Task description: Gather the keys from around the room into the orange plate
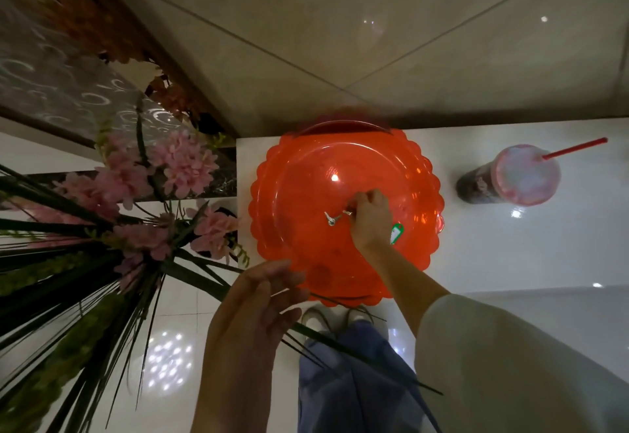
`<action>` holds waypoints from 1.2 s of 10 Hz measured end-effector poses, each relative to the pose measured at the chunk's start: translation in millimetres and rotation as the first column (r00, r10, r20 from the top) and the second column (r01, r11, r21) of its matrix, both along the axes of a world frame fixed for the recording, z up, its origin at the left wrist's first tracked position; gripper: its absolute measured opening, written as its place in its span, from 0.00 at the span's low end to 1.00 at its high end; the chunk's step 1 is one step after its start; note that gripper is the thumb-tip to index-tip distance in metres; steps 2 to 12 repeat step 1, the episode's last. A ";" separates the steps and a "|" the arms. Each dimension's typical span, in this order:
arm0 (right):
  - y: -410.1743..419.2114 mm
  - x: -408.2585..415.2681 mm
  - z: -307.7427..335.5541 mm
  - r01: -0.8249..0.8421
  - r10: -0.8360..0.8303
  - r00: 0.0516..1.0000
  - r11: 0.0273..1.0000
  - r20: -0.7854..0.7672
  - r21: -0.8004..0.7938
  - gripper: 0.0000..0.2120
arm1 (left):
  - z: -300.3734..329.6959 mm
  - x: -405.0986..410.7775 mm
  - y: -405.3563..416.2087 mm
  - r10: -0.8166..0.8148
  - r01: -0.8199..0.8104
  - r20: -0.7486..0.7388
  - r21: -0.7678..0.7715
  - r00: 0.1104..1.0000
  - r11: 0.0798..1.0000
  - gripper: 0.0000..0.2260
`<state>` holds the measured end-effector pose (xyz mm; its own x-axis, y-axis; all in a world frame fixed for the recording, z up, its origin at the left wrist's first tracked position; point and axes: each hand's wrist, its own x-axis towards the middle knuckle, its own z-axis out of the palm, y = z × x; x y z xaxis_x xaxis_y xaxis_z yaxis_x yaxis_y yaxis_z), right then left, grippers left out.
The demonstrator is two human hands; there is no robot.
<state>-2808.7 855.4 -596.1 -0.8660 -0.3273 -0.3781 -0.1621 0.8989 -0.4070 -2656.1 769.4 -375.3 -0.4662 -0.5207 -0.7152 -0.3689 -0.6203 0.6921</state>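
One glossy white table, tiled floor

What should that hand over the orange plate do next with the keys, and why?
Probably let go and lift away. The right hand pinches a key low over the orange plate, beside another key lying there, and a green tag shows by the wrist. The left hand holds nothing.
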 end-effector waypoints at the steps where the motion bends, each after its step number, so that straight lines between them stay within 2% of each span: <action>1: 4.5 3.0 11.6 0.133 -0.133 0.991 0.990 0.015 -0.054 0.16 | 10.0 -0.4 -0.5 0.008 -0.008 0.006 0.011 1.000 1.000 0.12; 12: 4.5 3.0 11.6 0.133 -0.133 0.991 0.990 0.015 -0.054 0.16 | 10.0 -0.4 -0.5 0.008 -0.008 0.006 0.011 1.000 1.000 0.12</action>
